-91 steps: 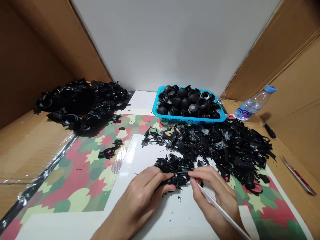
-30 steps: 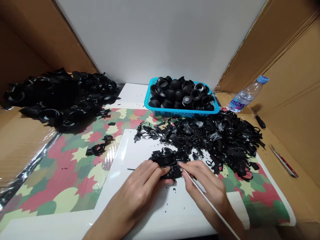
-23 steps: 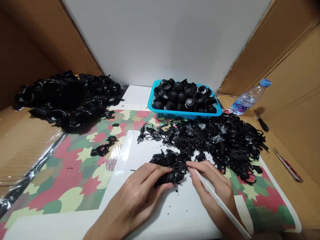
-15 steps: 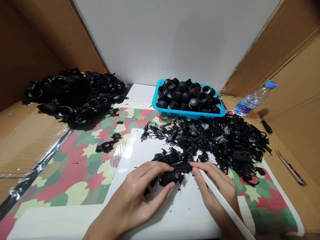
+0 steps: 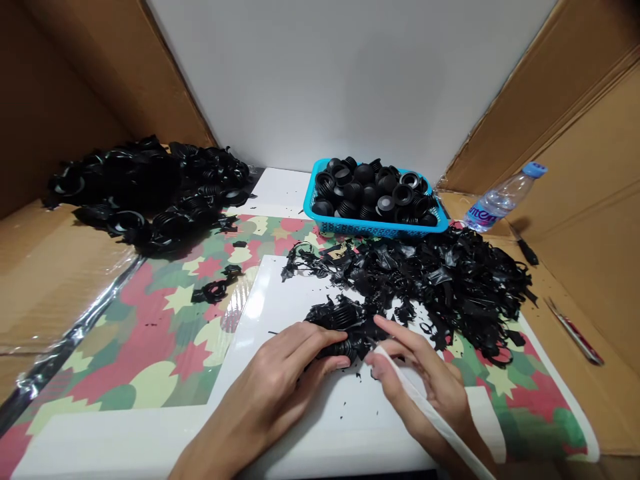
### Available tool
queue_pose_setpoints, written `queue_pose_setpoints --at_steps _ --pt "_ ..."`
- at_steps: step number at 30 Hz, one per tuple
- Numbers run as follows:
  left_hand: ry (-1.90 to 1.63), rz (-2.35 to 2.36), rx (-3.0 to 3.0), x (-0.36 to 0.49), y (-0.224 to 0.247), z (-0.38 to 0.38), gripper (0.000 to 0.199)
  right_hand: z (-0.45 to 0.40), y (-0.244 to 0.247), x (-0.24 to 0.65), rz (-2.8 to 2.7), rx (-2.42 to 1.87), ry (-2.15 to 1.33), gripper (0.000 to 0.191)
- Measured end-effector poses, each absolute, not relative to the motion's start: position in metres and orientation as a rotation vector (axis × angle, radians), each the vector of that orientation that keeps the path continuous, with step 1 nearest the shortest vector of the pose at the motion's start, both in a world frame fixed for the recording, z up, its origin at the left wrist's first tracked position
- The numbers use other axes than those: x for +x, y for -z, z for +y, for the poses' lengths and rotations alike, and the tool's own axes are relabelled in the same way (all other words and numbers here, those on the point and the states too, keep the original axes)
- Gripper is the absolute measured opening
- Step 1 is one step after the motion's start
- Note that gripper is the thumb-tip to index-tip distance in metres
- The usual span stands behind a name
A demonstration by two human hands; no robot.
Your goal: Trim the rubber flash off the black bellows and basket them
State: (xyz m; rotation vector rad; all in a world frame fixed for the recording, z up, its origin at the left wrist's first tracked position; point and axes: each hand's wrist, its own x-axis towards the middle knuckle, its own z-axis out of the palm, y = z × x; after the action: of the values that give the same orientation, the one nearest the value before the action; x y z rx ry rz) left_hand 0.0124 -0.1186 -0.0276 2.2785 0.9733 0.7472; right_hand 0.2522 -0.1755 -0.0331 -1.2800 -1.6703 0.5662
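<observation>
My left hand [image 5: 290, 367] is closed around a ribbed black rubber part [image 5: 345, 348], thumb and fingers pinching it against the white sheet [image 5: 250, 340]. Ragged black film hangs from that part. My right hand [image 5: 420, 373] grips a long, slim white tool [image 5: 430, 410], whose tip is hidden near the fingertips. Its index finger points at the ragged edge on the right side of the part. Just beyond the left fingers lies another ribbed black part [image 5: 337, 312], also with torn edges.
A blue basket [image 5: 375, 230] full of black rubber parts stands at the back. Black scraps [image 5: 465, 287] heap in front and to the right, near a water bottle [image 5: 503, 197] and a red-handled cutter [image 5: 575, 333]. Untrimmed black parts [image 5: 165, 193] pile at the left.
My left thumb has moved up and closed on the ribbed part, turning it slightly. My right hand has shifted left towards it, with the white tool.
</observation>
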Motion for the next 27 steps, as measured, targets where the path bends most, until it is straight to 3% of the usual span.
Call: queue_pose_setpoints --at_steps 2,10,27 --pt "-0.747 0.996 2.265 0.013 0.030 -0.119 0.024 -0.178 0.033 0.251 -1.639 -1.258 -0.724 0.051" --pt "-0.785 0.956 2.300 0.015 0.027 -0.117 0.021 -0.178 0.032 0.252 -1.656 -1.272 -0.955 0.035" --pt "-0.783 0.948 2.377 0.017 0.031 -0.118 0.020 -0.169 0.034 0.250 -1.880 -1.152 -0.634 0.025"
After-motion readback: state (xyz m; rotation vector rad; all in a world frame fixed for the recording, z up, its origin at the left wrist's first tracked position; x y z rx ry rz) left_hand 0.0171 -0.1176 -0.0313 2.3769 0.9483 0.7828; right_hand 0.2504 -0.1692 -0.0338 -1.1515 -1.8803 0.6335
